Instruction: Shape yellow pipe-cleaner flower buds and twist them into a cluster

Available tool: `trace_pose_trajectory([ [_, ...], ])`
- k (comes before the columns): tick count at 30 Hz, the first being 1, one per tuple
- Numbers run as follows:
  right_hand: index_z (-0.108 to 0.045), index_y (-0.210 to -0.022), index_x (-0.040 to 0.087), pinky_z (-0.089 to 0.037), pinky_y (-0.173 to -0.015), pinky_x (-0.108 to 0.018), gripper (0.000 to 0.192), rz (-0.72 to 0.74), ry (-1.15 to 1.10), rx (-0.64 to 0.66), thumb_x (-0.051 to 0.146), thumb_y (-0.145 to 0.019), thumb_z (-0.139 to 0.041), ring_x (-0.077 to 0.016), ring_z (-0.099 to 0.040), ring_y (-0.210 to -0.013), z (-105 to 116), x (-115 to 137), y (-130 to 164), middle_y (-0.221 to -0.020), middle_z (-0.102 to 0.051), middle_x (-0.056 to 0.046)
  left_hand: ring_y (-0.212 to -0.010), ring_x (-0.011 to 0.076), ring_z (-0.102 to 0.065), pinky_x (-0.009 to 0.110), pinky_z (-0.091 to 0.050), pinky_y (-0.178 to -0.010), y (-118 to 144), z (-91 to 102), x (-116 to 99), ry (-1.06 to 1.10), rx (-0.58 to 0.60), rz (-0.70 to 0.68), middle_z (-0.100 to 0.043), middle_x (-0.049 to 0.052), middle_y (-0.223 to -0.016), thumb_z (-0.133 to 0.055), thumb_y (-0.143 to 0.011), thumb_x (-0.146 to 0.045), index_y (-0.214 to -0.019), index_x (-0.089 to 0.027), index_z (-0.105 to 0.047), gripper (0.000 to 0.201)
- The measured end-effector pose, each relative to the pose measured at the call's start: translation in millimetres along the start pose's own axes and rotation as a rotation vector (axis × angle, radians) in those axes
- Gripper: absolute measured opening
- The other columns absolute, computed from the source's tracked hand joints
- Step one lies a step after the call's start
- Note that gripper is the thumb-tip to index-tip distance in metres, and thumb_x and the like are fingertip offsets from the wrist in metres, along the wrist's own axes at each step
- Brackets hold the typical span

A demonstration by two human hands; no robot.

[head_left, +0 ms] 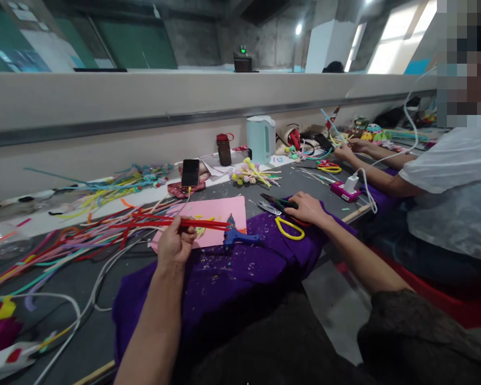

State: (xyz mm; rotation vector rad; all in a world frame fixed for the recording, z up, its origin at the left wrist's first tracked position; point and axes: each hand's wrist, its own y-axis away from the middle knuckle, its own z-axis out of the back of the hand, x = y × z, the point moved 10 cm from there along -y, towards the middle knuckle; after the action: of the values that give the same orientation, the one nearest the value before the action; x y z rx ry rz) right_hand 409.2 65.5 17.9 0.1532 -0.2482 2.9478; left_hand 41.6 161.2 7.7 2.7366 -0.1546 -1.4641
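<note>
My left hand (174, 240) is closed around a small bundle of red pipe cleaners (206, 223), held level above a pink sheet (234, 206). Their right ends reach the blue hot glue gun (240, 236), which lies on a purple cloth (212, 283). My right hand (308, 208) rests over the handles of dark-jawed pliers (271, 200), its fingers curled onto them and partly hidden. Just below that hand lie scissors (289, 230) with yellow handles. Small yellow clippings (202, 231) are scattered on the pink sheet.
Many coloured pipe cleaners (104, 232) spread over the left of the table. Behind are a phone (190, 172), finished yellow-and-lilac stems (250, 174), a brown bottle (223, 149) and a pale blue jug (260, 139). A co-worker sits at right near a power adapter (344, 190); white cables cross the left.
</note>
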Motion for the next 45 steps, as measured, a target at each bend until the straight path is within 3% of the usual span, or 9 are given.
trace_pose_trajectory([
  [3,-0.055,-0.117,0.022,-0.041,-0.077,-0.032,0.062,-0.008,-0.018,0.067,0.061,-0.069,-0.053,-0.029,-0.054,-0.098,-14,-1,-14,-0.11,-0.058,-0.013,-0.036,0.0061,-0.047,0.014,-0.035,-0.033,0,2.1,0,-0.006,-0.008,0.003,-0.052,-0.003,-0.05,-0.046,-0.083,-0.023,-0.07,-0.013,-0.054,0.019],
  [6,-0.056,-0.116,0.023,-0.042,-0.073,-0.03,0.057,-0.017,-0.081,0.147,0.053,-0.067,-0.058,-0.0277,-0.057,-0.095,-25,-5,-28,-0.108,-0.062,-0.01,-0.036,0.0061,-0.047,0.014,-0.036,-0.033,1,2.6,1,-0.015,-0.015,0.012,-0.052,-0.003,-0.049,-0.044,-0.085,-0.022,-0.069,-0.012,-0.054,0.021],
  [10,-0.059,-0.112,0.024,-0.043,-0.071,-0.024,0.047,0.022,-0.149,0.198,0.042,-0.069,-0.058,-0.021,-0.06,-0.092,-23,-20,-42,-0.108,-0.064,-0.003,-0.036,0.0064,-0.048,0.014,-0.038,-0.034,5,-0.3,1,-0.033,-0.014,0.021,-0.052,-0.002,-0.048,-0.042,-0.085,-0.021,-0.069,-0.012,-0.054,0.022],
  [13,-0.057,-0.115,0.023,-0.043,-0.076,-0.024,0.05,0.05,-0.171,0.208,0.037,-0.067,-0.06,-0.0208,-0.058,-0.096,-17,-35,-41,-0.112,-0.063,-0.002,-0.035,0.0061,-0.048,0.014,-0.038,-0.034,7,-1.4,1,-0.03,-0.022,0.027,-0.052,-0.003,-0.048,-0.043,-0.085,-0.021,-0.069,-0.011,-0.054,0.021],
  [18,-0.053,-0.121,0.025,-0.04,-0.087,-0.03,0.051,0.12,-0.25,0.18,0.04,-0.072,-0.059,-0.0228,-0.053,-0.105,-17,-49,-26,-0.118,-0.058,-0.004,-0.036,0.0062,-0.049,0.014,-0.038,-0.034,7,-2.5,1,-0.041,-0.014,0.023,-0.053,-0.002,-0.05,-0.046,-0.083,-0.022,-0.068,-0.011,-0.055,0.021],
  [23,-0.049,-0.125,0.019,-0.036,-0.092,-0.035,0.061,0.006,-0.138,0.11,0.056,-0.077,-0.049,-0.0266,-0.047,-0.111,-29,-70,-18,-0.124,-0.05,-0.013,-0.036,0.0062,-0.048,0.014,-0.038,-0.035,5,-2.0,2,-0.068,0.004,0.013,-0.052,-0.002,-0.049,-0.051,-0.08,-0.025,-0.068,-0.011,-0.056,0.019],
  [26,-0.045,-0.128,0.02,-0.036,-0.092,-0.035,0.061,-0.006,-0.087,0.087,0.057,-0.08,-0.044,-0.0272,-0.045,-0.112,-37,-76,-19,-0.125,-0.049,-0.012,-0.037,0.0064,-0.048,0.015,-0.038,-0.035,4,-1.5,3,-0.067,0.004,0.012,-0.053,-0.002,-0.05,-0.051,-0.08,-0.024,-0.068,-0.011,-0.056,0.018],
  [34,-0.04,-0.132,0.021,-0.035,-0.09,-0.035,0.053,0.02,0.004,-0.05,0.049,-0.086,-0.038,-0.0268,-0.046,-0.107,-37,-70,-41,-0.124,-0.049,-0.011,-0.037,0.0059,-0.047,0.015,-0.04,-0.037,8,-11.7,3,-0.094,0.034,0.009,-0.055,0.0,-0.052,-0.051,-0.08,-0.022,-0.065,-0.012,-0.056,0.019],
  [45,-0.041,-0.132,0.021,-0.032,-0.092,-0.035,0.052,0.107,0.045,-0.051,0.047,-0.088,-0.036,-0.0269,-0.041,-0.109,-41,-59,-70,-0.125,-0.048,-0.011,-0.039,0.0061,-0.048,0.015,-0.04,-0.036,4,-9.0,6,-0.105,0.048,0.012,-0.057,0.001,-0.057,-0.049,-0.081,-0.022,-0.066,-0.012,-0.058,0.021],
])
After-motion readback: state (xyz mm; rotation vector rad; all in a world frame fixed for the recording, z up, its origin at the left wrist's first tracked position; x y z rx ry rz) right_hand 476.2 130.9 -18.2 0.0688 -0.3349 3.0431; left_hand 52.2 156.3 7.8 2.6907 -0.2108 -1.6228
